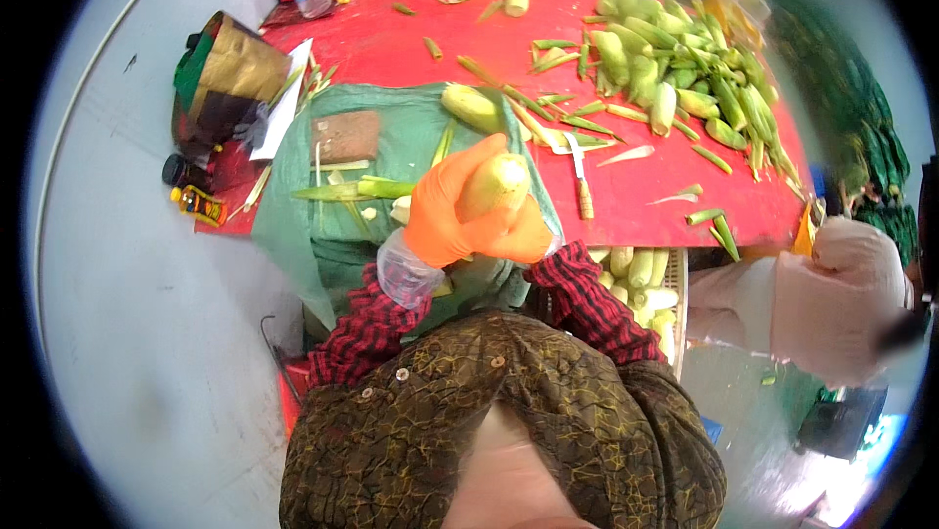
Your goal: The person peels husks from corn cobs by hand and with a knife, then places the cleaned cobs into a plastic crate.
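Note:
Both hands wear orange gloves and are closed round a pale green ear of corn (pixel 497 182), held up over the table's near edge. My left hand (pixel 437 208) wraps its left side. My right hand (pixel 520 236) grips it from below and the right. Beneath them a green cloth (pixel 391 104) is spread over the edge, bearing a brown brick (pixel 345 137), green stalk pieces and another ear of corn (pixel 472 108). To the right lies a knife (pixel 581 182) with a wooden handle, apart from my hands.
A heap of corn ears (pixel 675 60) covers the right of the red table (pixel 381 45), with husk strips scattered about. Below the near edge stands a crate (pixel 682 304) of trimmed ears. At left are a bag (pixel 240 65) and a small bottle (pixel 201 204). Another person (pixel 831 294) is at right.

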A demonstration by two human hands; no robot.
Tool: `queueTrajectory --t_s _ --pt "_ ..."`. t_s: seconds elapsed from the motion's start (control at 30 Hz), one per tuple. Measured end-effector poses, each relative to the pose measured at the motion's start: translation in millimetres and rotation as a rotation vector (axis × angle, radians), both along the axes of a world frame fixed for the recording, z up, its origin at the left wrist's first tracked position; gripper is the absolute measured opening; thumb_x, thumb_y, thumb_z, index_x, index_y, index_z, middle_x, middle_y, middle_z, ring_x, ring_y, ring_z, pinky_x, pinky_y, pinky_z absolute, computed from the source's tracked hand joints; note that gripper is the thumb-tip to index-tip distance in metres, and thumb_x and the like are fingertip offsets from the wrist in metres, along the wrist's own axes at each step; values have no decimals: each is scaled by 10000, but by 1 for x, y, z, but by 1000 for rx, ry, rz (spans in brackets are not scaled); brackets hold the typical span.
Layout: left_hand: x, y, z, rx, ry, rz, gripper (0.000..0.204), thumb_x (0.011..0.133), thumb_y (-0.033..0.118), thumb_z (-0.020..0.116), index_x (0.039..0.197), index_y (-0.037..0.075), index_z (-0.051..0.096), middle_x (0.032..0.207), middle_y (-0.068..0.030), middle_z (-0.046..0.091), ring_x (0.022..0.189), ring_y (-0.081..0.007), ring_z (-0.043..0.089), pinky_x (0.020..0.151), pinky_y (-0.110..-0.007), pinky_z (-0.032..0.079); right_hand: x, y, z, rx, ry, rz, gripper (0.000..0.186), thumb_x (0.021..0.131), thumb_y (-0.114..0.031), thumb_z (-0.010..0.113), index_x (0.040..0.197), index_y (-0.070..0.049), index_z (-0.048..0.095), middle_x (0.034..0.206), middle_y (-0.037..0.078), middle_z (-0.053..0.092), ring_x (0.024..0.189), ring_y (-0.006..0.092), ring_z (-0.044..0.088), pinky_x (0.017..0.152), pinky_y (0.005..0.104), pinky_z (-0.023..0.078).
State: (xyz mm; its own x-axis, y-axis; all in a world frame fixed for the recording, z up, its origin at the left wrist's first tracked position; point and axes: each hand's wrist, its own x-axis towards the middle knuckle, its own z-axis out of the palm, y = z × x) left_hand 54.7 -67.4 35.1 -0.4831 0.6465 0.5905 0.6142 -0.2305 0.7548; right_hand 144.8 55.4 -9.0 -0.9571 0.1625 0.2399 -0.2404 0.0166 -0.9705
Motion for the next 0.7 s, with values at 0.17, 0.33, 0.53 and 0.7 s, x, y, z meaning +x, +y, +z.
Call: queueTrajectory --t_s 0.17,0.33,0.53,0.7 --pt "1 18 13 -85 -314 -283 575 769 258 688 1261 33 493 1117 -116 592 1009 -178 563 884 -313 433 23 15 0 -108 -129 104 774 608 -125 745 1292 -19 400 1220 88 509 1152 203 479 950 362 392" --pt "-1 38 14 -189 -503 -463 612 802 301 672 1288 1 453 1203 -93 544 1068 -160 518 938 -305 401 36 23 -10 -284 -20 111 685 633 -128 739 1251 -23 462 1150 80 554 1090 189 515 946 349 394" --pt "0 65 7 -292 -815 -577 505 861 321 593 1238 1 491 1090 -93 599 941 -144 568 814 -276 468 50 27 -11 -475 -141 197 694 661 -207 724 1259 2 443 1168 99 552 1102 217 520 951 357 395" --pt "16 87 4 -268 -832 -449 403 883 289 559 1157 -5 533 1011 -100 627 856 -150 591 748 -266 488 52 22 -38 -826 -5 36 817 674 -381 678 1328 -15 354 1222 157 521 1119 295 521 972 424 401"
